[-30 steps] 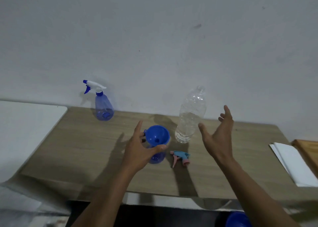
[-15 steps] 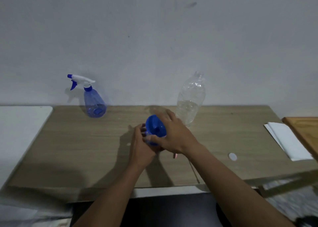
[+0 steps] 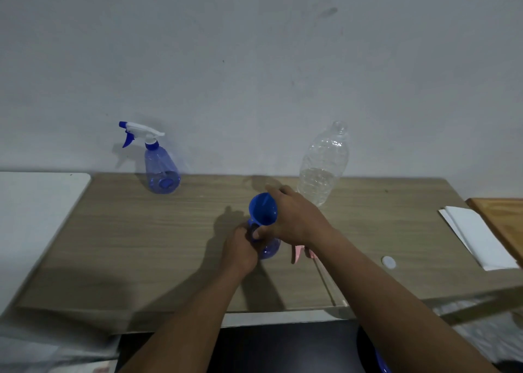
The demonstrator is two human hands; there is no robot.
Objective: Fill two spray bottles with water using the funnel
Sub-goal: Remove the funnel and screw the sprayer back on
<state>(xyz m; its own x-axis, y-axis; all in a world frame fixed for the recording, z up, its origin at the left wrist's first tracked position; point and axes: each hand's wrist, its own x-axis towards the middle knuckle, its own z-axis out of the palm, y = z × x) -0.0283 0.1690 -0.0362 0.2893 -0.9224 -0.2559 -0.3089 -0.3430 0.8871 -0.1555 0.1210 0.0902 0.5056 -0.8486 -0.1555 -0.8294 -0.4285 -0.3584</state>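
On table | funnel in right hand | left hand seemingly grips bottle

Blue funnel, blue-and-white spray bottle, pink sprayer head, wood-grain table

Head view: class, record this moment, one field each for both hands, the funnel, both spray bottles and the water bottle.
left hand: grips the neck of the open spray bottle
right hand: holds the funnel by its rim
funnel: blue, tilted, at the open bottle's neck; whether it is seated cannot be told
capped spray bottle: upright by the wall, far left
water bottle: clear, partly filled, upright behind the right hand
spray head: pink, on the table, partly hidden by the right arm
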